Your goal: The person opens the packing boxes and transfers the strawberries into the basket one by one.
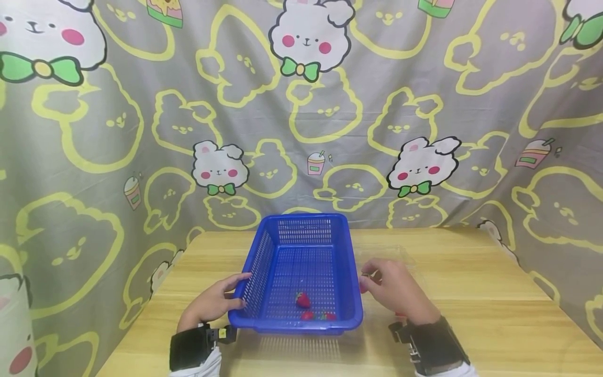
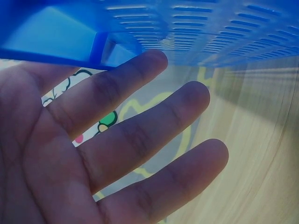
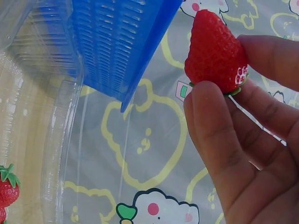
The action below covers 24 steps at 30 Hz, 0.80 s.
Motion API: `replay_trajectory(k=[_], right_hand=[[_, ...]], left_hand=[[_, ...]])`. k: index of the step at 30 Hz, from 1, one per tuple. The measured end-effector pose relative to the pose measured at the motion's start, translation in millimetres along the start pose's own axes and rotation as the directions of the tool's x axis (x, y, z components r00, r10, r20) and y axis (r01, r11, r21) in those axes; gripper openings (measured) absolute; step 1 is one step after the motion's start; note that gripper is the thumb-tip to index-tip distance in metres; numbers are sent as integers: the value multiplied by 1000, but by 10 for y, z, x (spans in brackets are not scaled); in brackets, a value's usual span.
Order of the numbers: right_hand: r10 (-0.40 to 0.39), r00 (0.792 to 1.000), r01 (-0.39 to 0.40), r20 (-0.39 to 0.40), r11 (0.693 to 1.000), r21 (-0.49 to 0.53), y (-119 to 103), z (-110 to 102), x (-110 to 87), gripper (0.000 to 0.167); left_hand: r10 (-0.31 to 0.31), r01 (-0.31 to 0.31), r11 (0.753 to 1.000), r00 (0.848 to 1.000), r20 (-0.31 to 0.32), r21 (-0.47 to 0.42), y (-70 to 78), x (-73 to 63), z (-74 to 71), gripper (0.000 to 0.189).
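First inspector: Your right hand (image 1: 395, 285) pinches one red strawberry (image 3: 215, 56) between thumb and fingertips. Its green leaves face your palm and its tip points away. Is its position on record?

Second inspector: It is. You have that fruit just outside the right wall of the blue plastic basket (image 1: 296, 324), near the rim. Inside, your basket carries three more strawberries (image 1: 303, 299) on its slotted floor, grouped toward the near wall.

First inspector: Now your left hand (image 1: 214, 301). It is at the basket's left side, near the front corner, with fingertips at the rim. In the left wrist view, three of your fingers are extended and spread beside the slotted wall. How firmly you press, I cannot tell. Your two hands are well apart, on opposite sides of the basket.

Second inspector: Beside the basket, on your right, a clear plastic container (image 3: 70, 112) rests on the wooden bench (image 1: 485, 324). Strawberries with green tops (image 3: 8, 191) show in it at the edge of the right wrist view; their full count cannot be told. Behind your bench hangs a grey curtain (image 1: 264, 120) printed with white rabbits and yellow outlines.
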State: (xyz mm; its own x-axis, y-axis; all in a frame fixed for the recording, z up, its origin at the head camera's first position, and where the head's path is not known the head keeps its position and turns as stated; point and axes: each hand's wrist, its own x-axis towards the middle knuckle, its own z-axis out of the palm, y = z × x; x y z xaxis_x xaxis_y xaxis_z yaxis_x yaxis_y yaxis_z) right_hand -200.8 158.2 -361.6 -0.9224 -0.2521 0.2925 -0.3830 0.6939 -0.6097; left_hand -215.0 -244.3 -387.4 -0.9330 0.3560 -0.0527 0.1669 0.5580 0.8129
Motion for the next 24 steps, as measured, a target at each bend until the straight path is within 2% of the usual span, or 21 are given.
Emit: replay_trajectory(k=[20, 24], right_hand=[[-26, 998, 27, -62, 999, 19, -129, 81, -9, 10], [-41, 996, 43, -78, 999, 27, -134, 111, -5, 10]], left_hand=[[-8, 8, 1000, 1000, -10, -9, -12, 23, 3, 63], [6, -6, 1000, 1000, 1, -4, -18, 18, 1, 64]])
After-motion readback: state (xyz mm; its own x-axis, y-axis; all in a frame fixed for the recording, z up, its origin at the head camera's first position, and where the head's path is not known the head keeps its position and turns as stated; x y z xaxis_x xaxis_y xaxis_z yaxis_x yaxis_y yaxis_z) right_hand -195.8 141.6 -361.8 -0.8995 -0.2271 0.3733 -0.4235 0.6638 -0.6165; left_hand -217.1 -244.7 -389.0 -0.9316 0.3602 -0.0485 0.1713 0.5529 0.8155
